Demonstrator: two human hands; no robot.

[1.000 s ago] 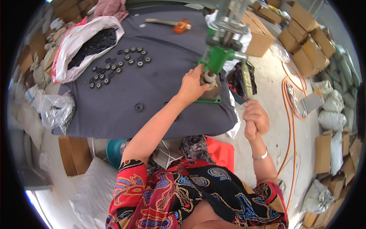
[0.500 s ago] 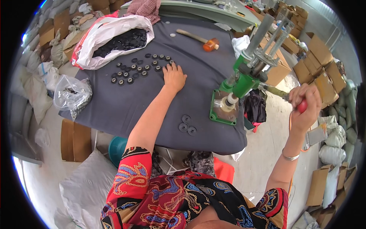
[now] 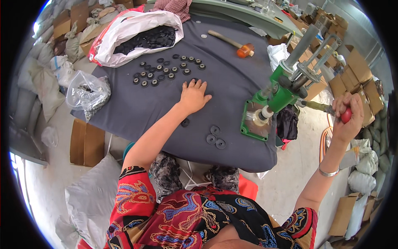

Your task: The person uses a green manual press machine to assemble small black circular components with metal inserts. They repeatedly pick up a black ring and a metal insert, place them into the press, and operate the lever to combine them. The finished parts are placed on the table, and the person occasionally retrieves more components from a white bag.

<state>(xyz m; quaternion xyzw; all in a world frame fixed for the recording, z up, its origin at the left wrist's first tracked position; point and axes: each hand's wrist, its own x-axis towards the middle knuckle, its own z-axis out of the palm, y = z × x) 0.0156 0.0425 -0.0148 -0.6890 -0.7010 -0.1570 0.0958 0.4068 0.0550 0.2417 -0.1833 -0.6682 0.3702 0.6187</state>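
Observation:
My left hand (image 3: 194,97) lies palm down on the grey cloth with fingers stretched out. Its fingertips are at a dark round piece (image 3: 194,79), mostly hidden by them. Beyond it spread several black discs with metal centres (image 3: 171,76). A lone plain black disc (image 3: 185,122) sits beside my left forearm, and three more plain discs (image 3: 211,139) lie together nearer me. My right hand (image 3: 348,114) is closed round the red-knobbed end of the lever (image 3: 317,106) on a green hand press (image 3: 265,99), which stands at the table's right side.
A white sack (image 3: 124,25) of black parts and a clear plastic bag (image 3: 89,93) of small pieces stand on the left. A mallet (image 3: 244,50) lies at the back of the cloth-covered table (image 3: 174,137). Cardboard boxes (image 3: 352,79) and sacks (image 3: 367,162) line the right.
My left hand has drawn back toward me from the right end of the disc group, leaving a disc there uncovered. The lone disc beside my forearm now shows. The right hand still grips the lever.

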